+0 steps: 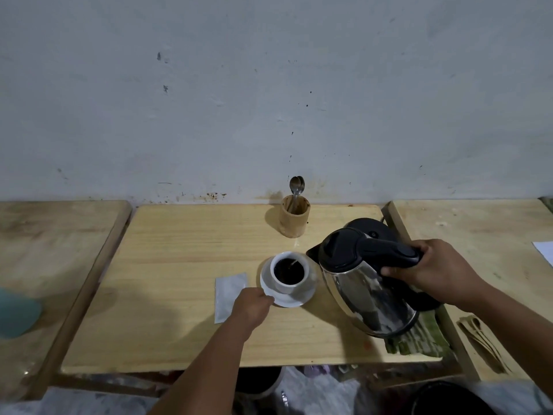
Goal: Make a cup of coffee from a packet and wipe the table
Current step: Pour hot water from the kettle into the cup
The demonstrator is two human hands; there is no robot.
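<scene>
A: Start at the far left. What's there?

B: A blurred teal shape (18,313) at the edge of the left-hand wooden surface; I can't tell what it is. Then comes the middle table (167,241), pale wood, against a marked grey wall (269,85).

A: And on that table?

B: First a white packet (229,290) lying flat, left of the saucer. The left hand (253,304) partly covers its lower right corner. That hand's grip is closed on the near-left rim of the saucer (288,298), fingers curled over the edge.

A: The cup?

B: A white cup (289,272) stands upright in the middle of the saucer, filled with dark coffee. A thin stream of water falls into it from the spout at its right.

A: Anything behind it?

B: A bamboo holder (294,217) near the wall, with what look like two metal spoons (296,185) standing in it, though they are small and overlap.

A: Now the right side.

B: The kettle (368,283), steel body with black lid and handle, is tilted left, spout just beside the cup's rim and above the saucer. The right hand (434,269) has its grip wrapped tight round the black handle. Under the kettle lies a green woven mat (419,339), and the black base (377,229) sits behind it.

A: Farther right?

B: Another wooden surface, with a sheet of paper (544,251) at the frame's edge.
</scene>
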